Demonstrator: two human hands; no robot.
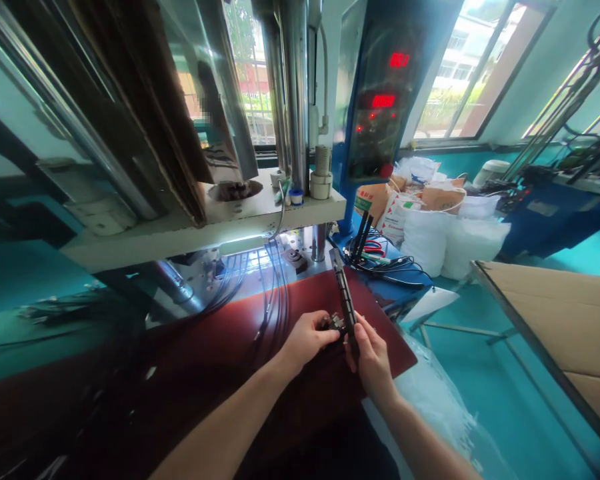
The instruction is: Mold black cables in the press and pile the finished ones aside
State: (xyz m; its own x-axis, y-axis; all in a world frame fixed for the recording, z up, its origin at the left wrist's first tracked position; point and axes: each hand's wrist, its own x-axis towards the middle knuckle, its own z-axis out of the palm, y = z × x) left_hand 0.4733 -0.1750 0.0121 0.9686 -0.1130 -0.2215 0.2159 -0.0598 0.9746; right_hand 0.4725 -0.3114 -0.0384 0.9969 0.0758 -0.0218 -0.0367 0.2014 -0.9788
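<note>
Factory workshop: beyond the fingers [364,339], a cream metal machine [240,225] with round steel columns [299,100] and a boxy blue control cabinet [377,83].

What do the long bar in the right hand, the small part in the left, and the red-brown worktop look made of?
Long bar: probably dark metal, dull, with greyish glints along its edges. Small part: likely metal, somewhat shiny, from its bright highlights. Worktop: smooth, semi-gloss plastic or coated board, reflecting light; can't tell which.

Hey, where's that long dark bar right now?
In the head view, the long dark bar is just right of centre, held in the right hand. It's beside the small metal piece in the left hand.
</note>
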